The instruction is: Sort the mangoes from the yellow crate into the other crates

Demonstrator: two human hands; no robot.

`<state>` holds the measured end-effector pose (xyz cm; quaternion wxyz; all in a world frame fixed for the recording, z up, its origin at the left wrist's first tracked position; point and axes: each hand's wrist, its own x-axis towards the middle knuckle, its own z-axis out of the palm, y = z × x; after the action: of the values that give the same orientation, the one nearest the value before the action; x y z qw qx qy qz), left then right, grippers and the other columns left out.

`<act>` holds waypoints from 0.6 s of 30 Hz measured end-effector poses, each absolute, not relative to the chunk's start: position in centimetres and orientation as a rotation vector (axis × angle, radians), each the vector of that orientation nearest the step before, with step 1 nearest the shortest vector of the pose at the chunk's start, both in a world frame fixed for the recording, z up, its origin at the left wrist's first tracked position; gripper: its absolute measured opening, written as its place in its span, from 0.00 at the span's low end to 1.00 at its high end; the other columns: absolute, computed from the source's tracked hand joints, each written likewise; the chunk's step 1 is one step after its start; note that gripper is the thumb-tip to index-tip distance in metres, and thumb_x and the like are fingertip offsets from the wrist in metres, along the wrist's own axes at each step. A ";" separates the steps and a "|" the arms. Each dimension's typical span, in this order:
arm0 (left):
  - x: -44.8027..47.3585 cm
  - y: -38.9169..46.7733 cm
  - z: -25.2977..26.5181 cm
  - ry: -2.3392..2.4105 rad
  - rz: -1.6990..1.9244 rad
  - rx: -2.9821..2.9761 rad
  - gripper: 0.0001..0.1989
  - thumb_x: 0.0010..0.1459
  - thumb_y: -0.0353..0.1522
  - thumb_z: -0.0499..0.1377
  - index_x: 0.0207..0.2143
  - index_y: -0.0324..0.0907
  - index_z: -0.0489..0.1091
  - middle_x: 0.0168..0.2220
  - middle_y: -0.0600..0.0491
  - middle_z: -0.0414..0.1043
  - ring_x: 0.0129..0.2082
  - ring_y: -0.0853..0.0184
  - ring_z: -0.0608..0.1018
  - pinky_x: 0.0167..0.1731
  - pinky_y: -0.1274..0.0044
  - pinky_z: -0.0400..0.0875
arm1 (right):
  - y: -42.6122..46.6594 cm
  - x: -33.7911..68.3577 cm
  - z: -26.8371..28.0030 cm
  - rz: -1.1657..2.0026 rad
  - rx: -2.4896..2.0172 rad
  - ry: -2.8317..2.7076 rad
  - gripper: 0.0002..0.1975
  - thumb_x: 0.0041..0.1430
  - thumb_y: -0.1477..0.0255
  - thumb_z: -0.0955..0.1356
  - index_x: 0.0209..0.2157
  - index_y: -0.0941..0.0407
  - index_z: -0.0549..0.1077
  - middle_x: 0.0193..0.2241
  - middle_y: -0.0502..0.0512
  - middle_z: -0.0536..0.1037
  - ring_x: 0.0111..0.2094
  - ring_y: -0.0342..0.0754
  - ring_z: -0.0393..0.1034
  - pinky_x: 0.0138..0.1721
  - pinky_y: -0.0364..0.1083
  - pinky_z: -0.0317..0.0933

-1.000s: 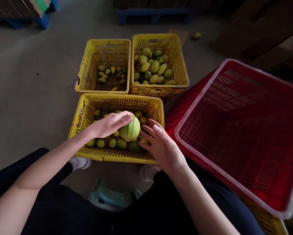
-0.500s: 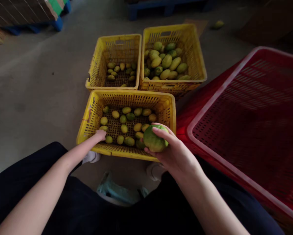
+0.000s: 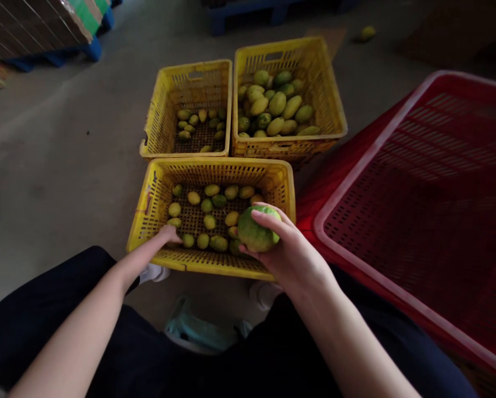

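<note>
In my right hand [image 3: 287, 235] is a large green lemon [image 3: 258, 229] with bumpy skin, held above the right front part of the near yellow crate [image 3: 287, 188]. My fingers wrap around its far side and underneath, with the thumb across the top. My left hand [image 3: 168, 235] reaches down inside the left front corner of the same crate. Its fingertips are beside a small yellow-green lemon [image 3: 188, 240]; they point downward and are mostly hidden, so their grip is unclear. Several smaller yellow and green lemons [image 3: 209, 222] lie scattered over the crate's slatted floor.
Behind stand two more yellow crates: the left one [image 3: 148, 119] has some small lemons, the right one [image 3: 342, 113] a pile of larger ones. A tall red crate [image 3: 322, 218] stands at the right. Blue pallets [image 3: 92, 50] lie farther back. One lemon [image 3: 367, 33] is on the floor.
My left hand has moved slightly lower at the crate's front left corner. My right hand still holds the green lemon, and the view has shifted a little.
</note>
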<state>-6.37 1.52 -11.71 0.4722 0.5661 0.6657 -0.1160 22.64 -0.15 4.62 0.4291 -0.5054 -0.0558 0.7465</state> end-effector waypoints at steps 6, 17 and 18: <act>-7.0 4.3 -8.5 1.419 0.098 0.921 0.21 0.56 0.45 0.53 0.41 0.37 0.69 0.35 0.46 0.77 0.42 0.60 0.78 0.43 0.70 0.72 | 0.8 21.5 4.8 1.888 -1.238 -0.254 0.17 0.37 0.69 0.76 0.30 0.55 0.71 0.25 0.47 0.74 0.27 0.44 0.70 0.21 0.42 0.67; -2.6 -0.3 7.7 0.735 0.960 0.926 0.33 0.40 0.46 0.70 0.47 0.41 0.70 0.43 0.46 0.77 0.36 0.60 0.80 0.37 0.71 0.74 | -0.9 18.9 7.2 1.511 -1.133 -1.027 0.32 0.32 0.68 0.79 0.44 0.51 0.71 0.31 0.46 0.76 0.32 0.47 0.72 0.36 0.47 0.69; -2.2 -0.6 7.7 0.822 0.999 1.003 0.31 0.38 0.43 0.72 0.45 0.40 0.71 0.41 0.47 0.77 0.35 0.61 0.79 0.37 0.71 0.73 | -0.9 18.9 7.4 1.399 -1.116 -1.098 0.32 0.33 0.67 0.79 0.44 0.51 0.71 0.33 0.47 0.76 0.34 0.48 0.72 0.38 0.48 0.69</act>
<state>-2.24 -0.55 7.65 0.6832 0.4474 0.3668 0.4456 18.87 -0.93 7.45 0.4978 -0.4608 -0.4537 0.5779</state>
